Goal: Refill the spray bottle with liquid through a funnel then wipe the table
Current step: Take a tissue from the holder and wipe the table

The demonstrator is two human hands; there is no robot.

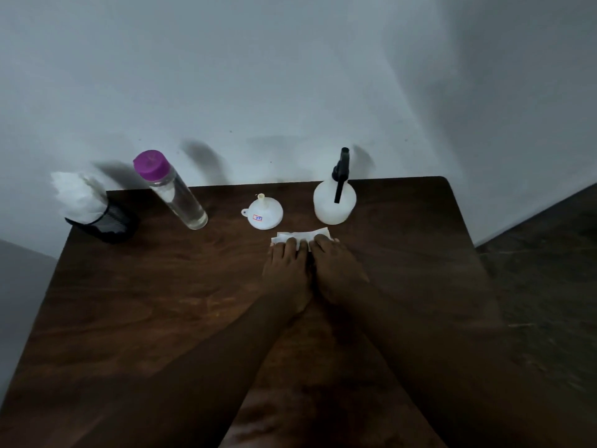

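Note:
A white tissue lies flat on the dark wooden table, just in front of the funnel and spray bottle. My left hand and my right hand lie side by side, their straight fingers pressing on the tissue's near edge. The white spray bottle with a black trigger head stands upright at the back right. A white funnel sits upside down, spout up, to its left. The clear bottle with a purple cap stands further left, with some clear liquid in its base.
A black holder stuffed with white tissues stands at the table's back left corner. The table's back edge meets a pale wall. Dark floor shows past the table's right edge.

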